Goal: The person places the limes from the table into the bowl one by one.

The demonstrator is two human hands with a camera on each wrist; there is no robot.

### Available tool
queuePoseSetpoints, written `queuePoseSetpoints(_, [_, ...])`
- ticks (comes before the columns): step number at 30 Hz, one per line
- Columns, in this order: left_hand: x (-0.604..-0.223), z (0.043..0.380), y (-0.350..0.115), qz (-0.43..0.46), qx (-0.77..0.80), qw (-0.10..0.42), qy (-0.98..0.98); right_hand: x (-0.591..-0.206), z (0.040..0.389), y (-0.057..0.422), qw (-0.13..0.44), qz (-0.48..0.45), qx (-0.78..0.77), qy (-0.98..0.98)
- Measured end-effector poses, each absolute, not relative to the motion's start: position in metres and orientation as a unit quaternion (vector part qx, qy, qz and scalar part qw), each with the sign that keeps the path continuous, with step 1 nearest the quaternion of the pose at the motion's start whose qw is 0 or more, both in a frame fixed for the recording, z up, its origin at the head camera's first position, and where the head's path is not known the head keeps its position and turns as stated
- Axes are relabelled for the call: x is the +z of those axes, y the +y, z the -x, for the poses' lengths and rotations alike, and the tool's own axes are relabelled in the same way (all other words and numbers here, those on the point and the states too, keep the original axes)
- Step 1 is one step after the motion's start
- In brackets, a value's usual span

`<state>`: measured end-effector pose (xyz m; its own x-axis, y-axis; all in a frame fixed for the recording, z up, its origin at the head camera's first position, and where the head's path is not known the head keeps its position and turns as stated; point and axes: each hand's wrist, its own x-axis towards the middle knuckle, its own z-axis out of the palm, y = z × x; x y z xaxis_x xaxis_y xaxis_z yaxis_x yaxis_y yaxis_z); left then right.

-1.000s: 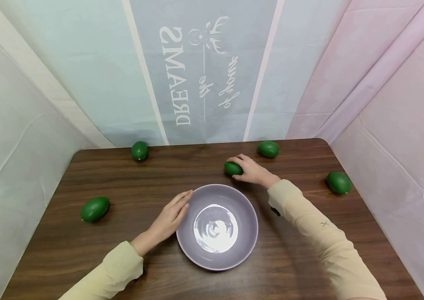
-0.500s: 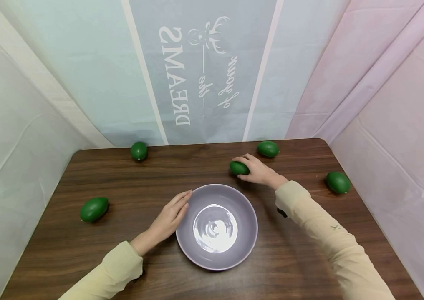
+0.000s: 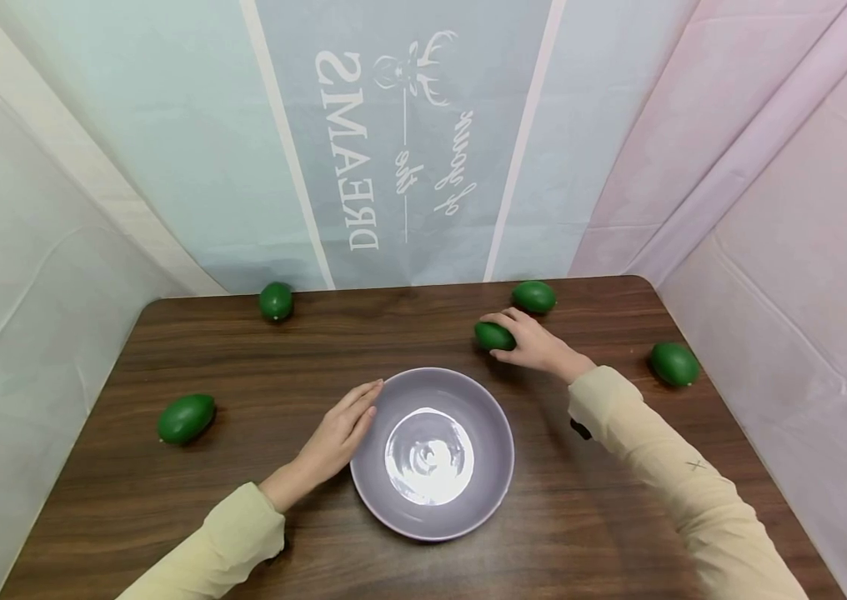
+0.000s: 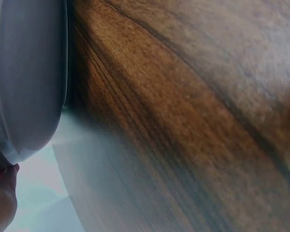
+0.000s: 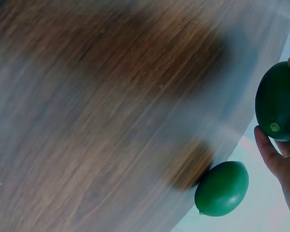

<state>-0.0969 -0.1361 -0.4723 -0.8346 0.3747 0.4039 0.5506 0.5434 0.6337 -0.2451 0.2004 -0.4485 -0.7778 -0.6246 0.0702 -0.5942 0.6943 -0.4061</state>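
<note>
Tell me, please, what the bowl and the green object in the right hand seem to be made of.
Bowl: likely glazed ceramic, glossy; bright reflections inside suggest it.
Green object: smooth, evenly coloured surface, low sheen; perhaps moulded plastic or waxy rind, I cannot tell.

Counted in all: five green fruits [image 3: 494, 336] [image 3: 533, 297] [image 3: 674, 364] [image 3: 276, 301] [image 3: 187, 418] and one purple bowl [image 3: 371, 467].
Split into four on one wooden table [image 3: 378, 333] and one in a grip; tallied alongside: two hands [image 3: 333, 433] [image 3: 534, 343], two pale sleeves [image 3: 224, 537] [image 3: 664, 454] and one printed deer head [image 3: 397, 75].
</note>
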Motion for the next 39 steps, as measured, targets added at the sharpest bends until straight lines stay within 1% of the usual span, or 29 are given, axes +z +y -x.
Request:
queuePoseSetpoints(9, [-0.471,0.097,-0.136,0.266,-0.400,0.109,-0.870,-0.449,0.241,0.214,0.012,0.334,-0.219,0.917])
queuePoseSetpoints(23, [-0.470,0.096,-0.136,0.268,-0.401,0.108,-0.869,-0.447,0.233,0.234,-0.009,0.329,-0.227,0.917])
queuePoseSetpoints(39, [-0.471,0.097,-0.136,0.266,-0.404,0.110,-0.868,-0.447,0.222,0.252,-0.011,0.325,-0.232,0.917])
